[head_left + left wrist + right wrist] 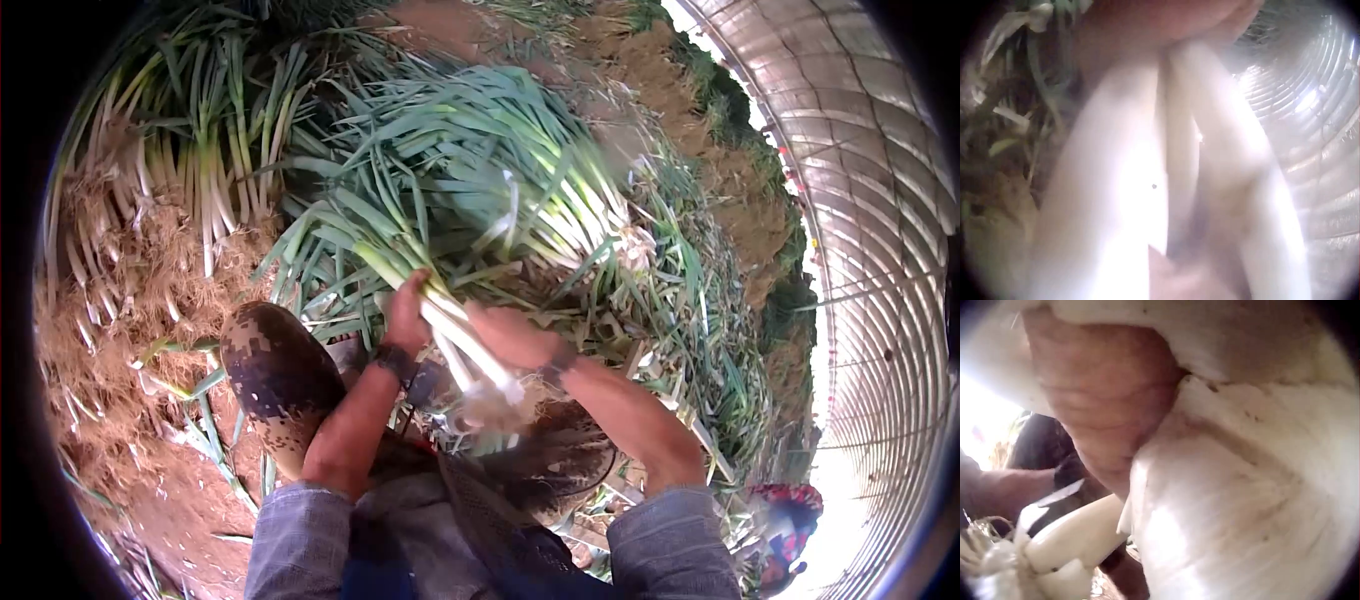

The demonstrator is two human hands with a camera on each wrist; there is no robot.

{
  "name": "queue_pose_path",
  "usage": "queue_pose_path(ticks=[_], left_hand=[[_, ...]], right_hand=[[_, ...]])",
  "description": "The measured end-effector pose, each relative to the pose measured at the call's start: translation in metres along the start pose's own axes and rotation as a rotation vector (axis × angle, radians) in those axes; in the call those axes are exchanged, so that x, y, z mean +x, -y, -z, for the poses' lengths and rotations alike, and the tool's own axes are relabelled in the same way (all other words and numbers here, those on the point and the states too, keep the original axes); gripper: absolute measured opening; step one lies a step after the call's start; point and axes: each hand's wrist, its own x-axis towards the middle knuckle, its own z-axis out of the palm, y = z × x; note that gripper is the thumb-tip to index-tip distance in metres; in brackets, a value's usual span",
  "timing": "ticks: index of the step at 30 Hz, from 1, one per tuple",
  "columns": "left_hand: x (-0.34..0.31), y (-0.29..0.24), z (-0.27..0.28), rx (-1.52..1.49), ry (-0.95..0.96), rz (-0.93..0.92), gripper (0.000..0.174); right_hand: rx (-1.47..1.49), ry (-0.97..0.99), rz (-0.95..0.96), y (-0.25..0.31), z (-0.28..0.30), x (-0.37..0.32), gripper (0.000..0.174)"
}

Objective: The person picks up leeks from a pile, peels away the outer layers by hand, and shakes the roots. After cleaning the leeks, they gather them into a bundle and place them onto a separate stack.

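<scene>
Several long green onions (455,320) slant across the person's front, green leaves up and left, white stems and blurred pale roots (490,408) down toward the lap. The left hand (407,312) grips them where green turns white. From the right, the right hand (515,338) pinches the white stems a little below it. Close up in the left wrist view, thick white stems (1107,162) spread under part of a hand. A finger (1100,381) bends against the white stem skin (1222,506) in the right wrist view; its tip is hidden.
A large pile of green onions (560,190) lies ahead, with stripped leaves (690,330) heaped at the right. More onions with soil-covered roots (150,240) lie at the left. A camouflage-patterned knee (275,365) is beside the left forearm. A ribbed greenhouse cover (880,200) curves along the right.
</scene>
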Motion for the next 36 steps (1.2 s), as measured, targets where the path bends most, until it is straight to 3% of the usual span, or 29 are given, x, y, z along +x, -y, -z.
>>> queue_pose_path(ticks=[2,4,6,7,8,9,10,11,12,13,15,16,18,19,20,21,22,23,24,25,27,31,33,34,36], left_hand=[[0.029,-0.008,0.025,0.049,-0.042,-0.053,0.034],[0.030,-0.035,0.017,-0.151,-0.002,-0.114,0.028],[0.029,-0.060,0.011,-0.166,-0.079,-0.200,0.025],[0.044,-0.074,0.032,-0.183,-0.001,-0.180,0.025],[0.059,-0.084,0.047,-0.207,0.077,-0.165,0.025],[0.047,-0.093,0.044,-0.223,0.095,-0.178,0.024],[0.040,-0.094,0.047,-0.248,0.143,-0.183,0.025],[0.040,-0.091,0.051,-0.224,0.115,-0.185,0.025],[0.043,-0.087,0.056,-0.196,0.081,-0.195,0.025],[0.047,-0.077,0.061,-0.215,0.066,-0.219,0.025],[0.048,-0.062,0.058,-0.146,0.157,-0.161,0.026],[0.039,-0.054,0.049,-0.097,0.234,-0.104,0.026],[0.022,-0.040,0.026,-0.031,0.201,-0.065,0.027],[0.015,-0.034,0.017,0.052,0.208,-0.158,0.028],[0.006,-0.029,0.008,0.137,0.210,-0.255,0.029],[-0.011,-0.030,-0.004,0.224,0.164,-0.277,0.030],[-0.031,-0.033,-0.019,0.309,0.115,-0.295,0.031],[-0.046,-0.037,-0.030,0.266,0.103,-0.278,0.032],[-0.045,-0.039,-0.031,0.275,0.074,-0.290,0.031],[-0.043,-0.045,-0.030,0.287,0.050,-0.247,0.030],[-0.046,-0.064,-0.028,0.312,-0.011,-0.189,0.027],[0.006,-0.053,0.014,0.245,-0.019,-0.206,0.032],[0.021,-0.037,0.021,0.203,-0.017,-0.176,0.031],[0.024,-0.031,0.016,0.136,-0.028,-0.166,0.030],[0.021,-0.041,0.014,0.126,-0.042,-0.081,0.027]], right_hand=[[-0.136,0.017,-0.089,-0.010,-0.004,-0.020,0.013],[-0.354,0.148,-0.255,-0.013,0.018,-0.062,0.017],[-0.204,-0.175,-0.007,-0.095,0.023,-0.111,0.033],[-0.145,-0.212,-0.072,-0.104,0.046,-0.152,0.038],[0.057,-0.377,-0.324,-0.118,0.054,-0.181,0.033],[-0.037,-0.537,-0.473,-0.138,0.064,-0.218,0.044],[-0.034,-0.689,-0.751,-0.171,0.068,-0.252,0.060],[-0.672,-0.544,-0.916,-0.221,0.066,-0.279,0.075],[-0.711,-0.693,-0.802,-0.278,0.059,-0.300,0.085],[-0.493,-0.818,-0.507,-0.244,0.064,-0.289,0.083],[0.222,-0.939,-0.398,-0.164,0.060,-0.222,0.079],[0.575,-0.746,-0.405,-0.096,0.065,-0.190,0.063],[0.639,-0.467,-0.079,-0.046,0.049,-0.135,0.080],[0.419,-0.299,-0.044,-0.010,0.049,-0.107,0.095],[0.148,-0.285,0.115,-0.020,0.029,-0.072,0.101],[0.090,-0.125,0.022,0.013,0.035,-0.059,0.102],[-0.206,-0.401,0.406,-0.005,0.011,-0.029,0.099],[-0.107,-0.317,0.455,-0.009,0.001,-0.012,0.084],[-0.011,-0.233,0.496,-0.006,0.000,-0.005,0.071],[-0.012,-0.230,0.500,-0.007,0.000,-0.007,0.071],[0.076,0.101,0.052,-0.008,-0.003,-0.021,0.047],[0.118,0.049,0.064,-0.027,-0.016,-0.063,0.035],[0.042,-0.178,0.333,-0.039,-0.021,-0.078,0.031],[0.038,-0.186,0.308,-0.031,-0.015,-0.092,0.031],[0.026,0.005,0.149,-0.008,-0.010,-0.123,0.022]])
